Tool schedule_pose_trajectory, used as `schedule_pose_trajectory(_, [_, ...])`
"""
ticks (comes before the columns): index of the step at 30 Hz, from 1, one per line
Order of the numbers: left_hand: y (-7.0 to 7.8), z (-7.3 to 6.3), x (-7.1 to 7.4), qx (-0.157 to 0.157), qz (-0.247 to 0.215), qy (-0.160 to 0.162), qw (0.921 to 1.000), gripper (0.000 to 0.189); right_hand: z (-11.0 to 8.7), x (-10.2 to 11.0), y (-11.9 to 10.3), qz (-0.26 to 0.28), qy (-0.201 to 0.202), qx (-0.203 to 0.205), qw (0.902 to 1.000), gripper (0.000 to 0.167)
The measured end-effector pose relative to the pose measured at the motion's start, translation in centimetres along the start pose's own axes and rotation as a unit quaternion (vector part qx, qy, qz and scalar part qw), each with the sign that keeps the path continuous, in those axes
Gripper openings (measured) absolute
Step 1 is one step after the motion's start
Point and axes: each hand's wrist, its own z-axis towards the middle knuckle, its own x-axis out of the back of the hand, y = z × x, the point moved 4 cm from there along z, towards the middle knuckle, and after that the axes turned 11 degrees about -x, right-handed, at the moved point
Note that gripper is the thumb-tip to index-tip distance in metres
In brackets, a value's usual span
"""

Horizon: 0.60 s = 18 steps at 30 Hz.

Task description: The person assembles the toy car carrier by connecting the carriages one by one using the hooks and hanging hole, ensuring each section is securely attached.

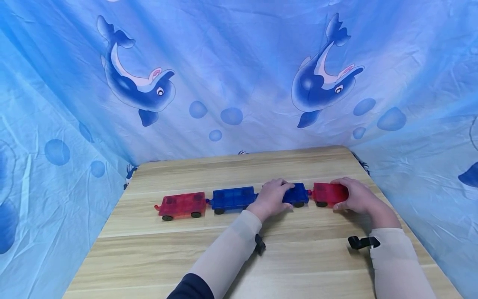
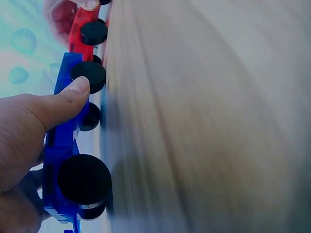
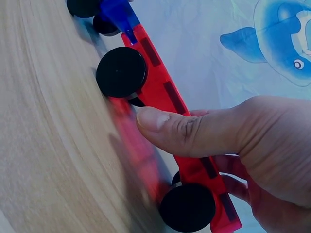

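Two red and two blue toy train cars with black wheels stand in a row across the wooden table. My left hand (image 1: 271,197) grips the right-hand blue car (image 1: 297,193), thumb on its near side by a wheel and fingers over the far side. At the row's right end, my right hand (image 1: 356,196) holds a red car (image 3: 159,87) between thumb and fingers. A small hook joins these two cars. Left of my left hand are the other blue car (image 1: 234,197) and the other red car (image 1: 183,204), whose free red hook points left.
The wooden table (image 1: 179,257) reaches back to a blue cloth (image 1: 239,54) printed with dolphins, which also hangs at both sides. A black strap mount (image 1: 362,242) sits on the right wrist, and another (image 1: 259,244) on the left.
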Motion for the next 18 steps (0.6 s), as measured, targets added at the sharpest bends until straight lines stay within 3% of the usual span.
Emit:
schedule_pose_trajectory(11, [-1.0,-1.1,-0.1,-0.005,-0.006,0.001,1.0000,0.075,-0.3,0.0,-0.7,-0.005,0.005,0.010,0.9999,0.094])
schedule_pose_trajectory(18, [-3.1,-3.1,0.5,0.019,-0.012,0.001,0.9997,0.083,-0.2,-0.2,-1.0,-0.008,0.007,0.021,0.9997,0.093])
